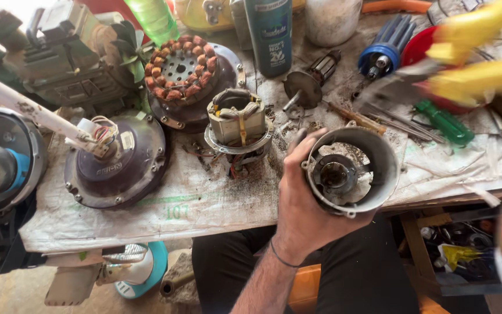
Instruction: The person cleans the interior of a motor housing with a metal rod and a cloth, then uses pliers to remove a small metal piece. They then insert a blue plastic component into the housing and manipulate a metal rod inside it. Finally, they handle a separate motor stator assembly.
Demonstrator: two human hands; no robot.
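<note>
Motor housing [351, 168], a grey metal cup with a bearing seat visible at its centre, is held over the near edge of the surface [204, 203], open end turned up toward the camera. It is gripped by the left hand [303, 203]; the fingers are wrapped round the left wall and closed firmly on it. The right hand [472, 64] is seen only as a motion blur at upper right, closed on yellow-handled pliers [425, 81]; jaw position cannot be told.

Judgement: the housing is best kept level and steady with the rim unobstructed, and the pliers brought in slowly to the centre, clear of the holding fingers.

Inside the housing, only the central hub and some dark residue are seen; no windings are present. A wound stator [238, 125] stands just left of the housing. Behind it, a copper-wound fan stator [182, 72] sits in its round shell. A dark fan motor cover [117, 163] lies further left. A green spray can [269, 35], an armature [315, 78] and a green-handled screwdriver [443, 123] are noted further back.
</note>
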